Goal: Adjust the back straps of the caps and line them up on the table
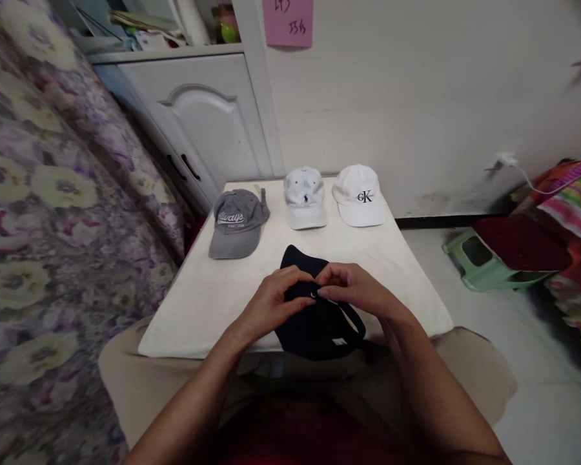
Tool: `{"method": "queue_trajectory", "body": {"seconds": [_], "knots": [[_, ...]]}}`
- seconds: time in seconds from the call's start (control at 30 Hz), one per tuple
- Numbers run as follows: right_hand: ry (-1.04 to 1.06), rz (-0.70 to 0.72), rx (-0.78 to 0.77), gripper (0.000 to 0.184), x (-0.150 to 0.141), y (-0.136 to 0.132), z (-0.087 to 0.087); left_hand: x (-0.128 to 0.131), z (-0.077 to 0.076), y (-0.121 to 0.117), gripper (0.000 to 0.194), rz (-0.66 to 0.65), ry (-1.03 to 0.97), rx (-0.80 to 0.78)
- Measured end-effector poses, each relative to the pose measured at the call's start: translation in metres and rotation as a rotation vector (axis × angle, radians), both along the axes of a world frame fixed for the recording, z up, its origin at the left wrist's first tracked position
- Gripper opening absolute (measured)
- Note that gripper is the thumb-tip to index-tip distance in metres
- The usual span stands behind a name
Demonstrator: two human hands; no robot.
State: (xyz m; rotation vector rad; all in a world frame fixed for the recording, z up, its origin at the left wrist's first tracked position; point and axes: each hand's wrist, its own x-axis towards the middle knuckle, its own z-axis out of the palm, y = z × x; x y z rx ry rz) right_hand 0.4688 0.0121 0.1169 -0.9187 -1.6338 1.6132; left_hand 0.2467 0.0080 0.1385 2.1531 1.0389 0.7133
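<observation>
A dark cap (306, 334) is pinched by the left hand (274, 298) and the right hand (359, 287). Farther left, a grey cap (237, 236) is seen.

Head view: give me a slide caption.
Left hand and right hand hold a dark cap; beyond sit a gray cap, pale cap and white cap.

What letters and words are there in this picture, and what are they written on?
"Always": on the grey baseball cap; the little patch below it is too small to read.
"CK": on the white baseball cap; tiny marks across it are too small to read.
Pink note: handwriting, cut off at the top and too unclear to read.
Dark baseball cap: white tag, too small to read.
</observation>
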Motion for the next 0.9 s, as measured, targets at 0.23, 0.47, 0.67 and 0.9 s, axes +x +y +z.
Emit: {"method": "queue_trajectory", "body": {"seconds": [0.23, 0.47, 0.67, 0.9], "knots": [[-0.068, -0.14, 0.234, 0.01, -0.004, -0.003, 0.008, -0.004, -0.007, 0.002, 0.026, 0.024, -0.05, -0.015], [-0.1, -0.213, 0.171, 0.008, -0.01, -0.011, 0.007, -0.004, -0.005, 0.0, 0.02, 0.029, -0.078, -0.022], [0.022, -0.134, 0.071, 0.01, -0.01, -0.01, 0.008, -0.003, -0.004, -0.001, 0.018, 0.049, -0.053, -0.019], [-0.02, -0.179, 0.137, 0.009, -0.013, -0.011, 0.009, 0.0, -0.003, -0.001, 0.02, 0.053, -0.051, -0.017]]}}
